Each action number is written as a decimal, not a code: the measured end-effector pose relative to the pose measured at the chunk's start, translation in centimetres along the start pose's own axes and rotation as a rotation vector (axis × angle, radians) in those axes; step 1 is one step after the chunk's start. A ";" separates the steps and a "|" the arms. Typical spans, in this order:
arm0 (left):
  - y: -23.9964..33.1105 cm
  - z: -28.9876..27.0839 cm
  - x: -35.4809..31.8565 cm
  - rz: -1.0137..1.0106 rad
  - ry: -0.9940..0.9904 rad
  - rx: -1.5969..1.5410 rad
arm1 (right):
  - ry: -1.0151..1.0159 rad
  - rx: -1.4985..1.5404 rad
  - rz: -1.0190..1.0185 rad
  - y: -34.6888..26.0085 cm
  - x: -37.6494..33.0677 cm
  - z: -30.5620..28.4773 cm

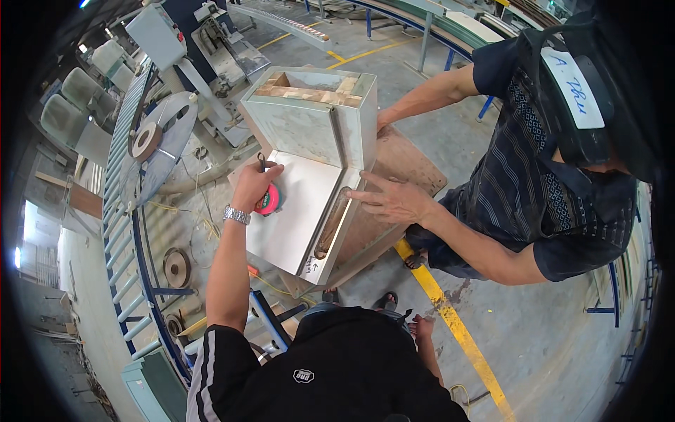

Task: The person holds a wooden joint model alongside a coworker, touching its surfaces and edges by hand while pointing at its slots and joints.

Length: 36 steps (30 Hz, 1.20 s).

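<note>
My left hand (254, 186), with a metal watch on its wrist, is closed over a white panel (292, 211). It grips a round pink and green thing that looks like a tape measure (268, 200); a dark loop sticks up by the fingers. Behind the flat panel stands a thick pale panel (292, 126) with wood blocks along its top edge. Low by my side hangs my right hand (422, 328), away from the panels, its fingers not clear. A co-worker's hand (397, 200) rests on the right edge of the panels, beside a long slot.
The panels lie on a brown board (415, 165). At right a co-worker (541, 169) in dark clothes and headgear leans close. A roller conveyor (121, 260) runs along the left, beside a large reel (158, 144). A yellow line (450, 316) crosses the floor.
</note>
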<state>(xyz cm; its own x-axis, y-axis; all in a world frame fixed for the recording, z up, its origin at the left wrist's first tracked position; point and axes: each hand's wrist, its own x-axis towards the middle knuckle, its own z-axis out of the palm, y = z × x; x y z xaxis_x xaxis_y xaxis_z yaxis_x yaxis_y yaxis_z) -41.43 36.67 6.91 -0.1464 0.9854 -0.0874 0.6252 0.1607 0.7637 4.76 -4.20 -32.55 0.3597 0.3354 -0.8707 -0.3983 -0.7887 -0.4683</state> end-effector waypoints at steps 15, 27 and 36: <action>0.3 -0.1 -0.3 -0.006 0.008 0.011 | -0.005 0.051 -0.021 -1.6 -1.8 0.7; 0.6 -0.2 -0.7 -0.016 0.006 -0.006 | -0.008 0.028 -0.026 -1.5 -1.9 0.6; 0.5 -0.3 -0.5 -0.050 -0.015 0.008 | 0.004 0.006 -0.028 -2.1 -1.9 0.9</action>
<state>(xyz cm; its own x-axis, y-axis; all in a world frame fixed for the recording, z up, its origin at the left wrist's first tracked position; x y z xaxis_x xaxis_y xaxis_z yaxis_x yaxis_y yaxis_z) -41.26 36.24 7.51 -0.1657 0.9769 -0.1352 0.6234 0.2100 0.7532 4.15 -2.79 -30.02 0.3737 0.3553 -0.8568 -0.3932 -0.7759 -0.4933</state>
